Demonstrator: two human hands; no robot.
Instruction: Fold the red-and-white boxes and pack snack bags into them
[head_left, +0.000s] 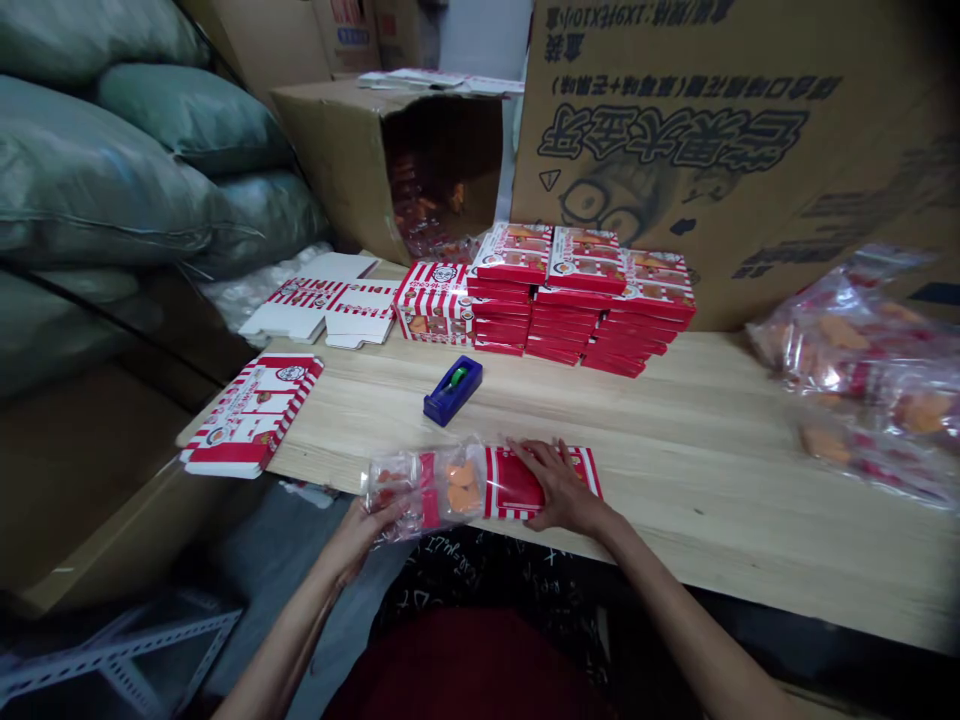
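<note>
My left hand [360, 540] grips the near end of a transparent plastic bag of orange crackers [442, 490], lifting it slightly off the wooden table. My right hand [562, 485] lies flat with spread fingers on a red-and-white striped carton [544, 483]. The bag's far end touches or enters the carton's open end beside my right hand; I cannot tell which.
Stacked red-and-white cartons [577, 295] stand beyond a blue tape dispenser [452, 390] on the wooden table [675, 420]. A flat carton [251, 415] lies at left, and filled bags [855, 370] are heaped at right. Cardboard boxes [712, 130] and grey-green sacks [97, 170] stand behind.
</note>
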